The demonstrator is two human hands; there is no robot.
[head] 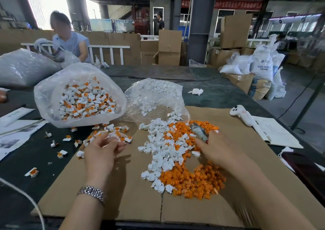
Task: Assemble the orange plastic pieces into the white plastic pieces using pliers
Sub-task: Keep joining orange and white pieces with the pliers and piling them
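Two hands are working: the left hand (105, 146) is curling loosely over assembled pieces (112, 133) near the cardboard's (123, 203) left edge, and the right hand (218, 149) is gripping the pliers (198, 132) over the mixed pile (175, 150). Next move, I think: picking one white and one orange piece.

A white handheld controller (243, 115) is lying on the cardboard sheet (133, 200) beside an open booklet (277, 134) — a crumpled tissue (196, 91) is sitting farther back on the bench (219, 92), with cardboard boxes (169, 47) and white sacks (262, 64) standing behind.
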